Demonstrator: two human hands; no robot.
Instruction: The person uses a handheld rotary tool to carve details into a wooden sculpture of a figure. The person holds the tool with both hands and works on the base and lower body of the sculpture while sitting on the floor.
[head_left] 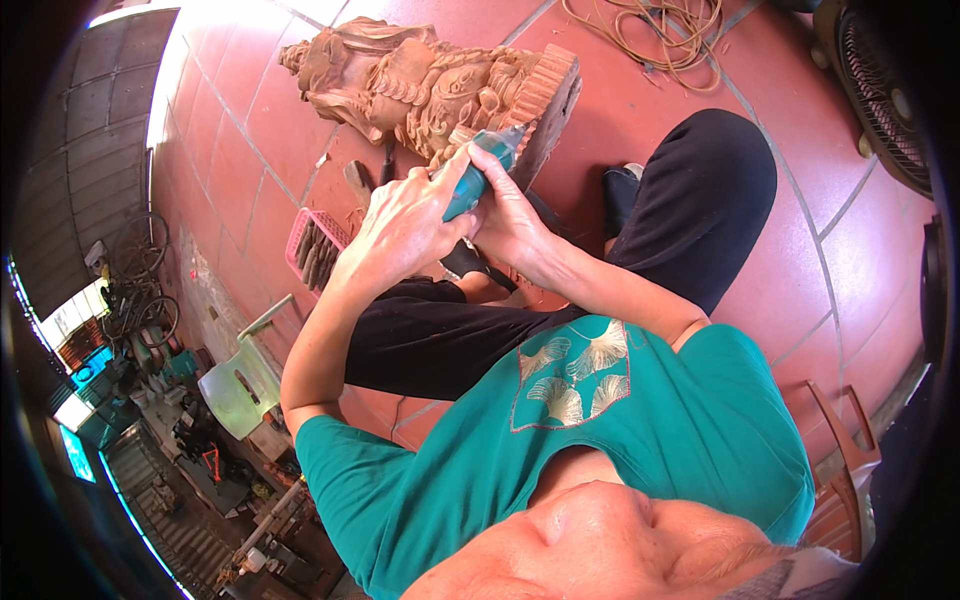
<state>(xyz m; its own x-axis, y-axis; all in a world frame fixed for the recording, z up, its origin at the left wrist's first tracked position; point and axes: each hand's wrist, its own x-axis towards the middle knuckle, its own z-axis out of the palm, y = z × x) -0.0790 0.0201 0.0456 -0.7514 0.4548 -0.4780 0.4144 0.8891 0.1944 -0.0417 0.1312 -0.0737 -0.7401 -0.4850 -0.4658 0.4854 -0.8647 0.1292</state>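
A carved wooden statue lies on its side on the tiled floor, its ridged base toward the right. Close by that base, both my hands grip a teal handheld power tool with a greyish head; its exact kind is hard to make out. My left hand wraps round the body from the left, fingers closed. From the other side my right hand closes on it, thumb along the top. The tool's head overlaps the statue's lower part in view; whether it touches the wood cannot be told.
By my left knee stands a pink basket of wooden-handled tools, with a wooden piece nearby. A coiled cord lies far right, near a black fan. A pale green chair, bicycles and a brown chair stand around.
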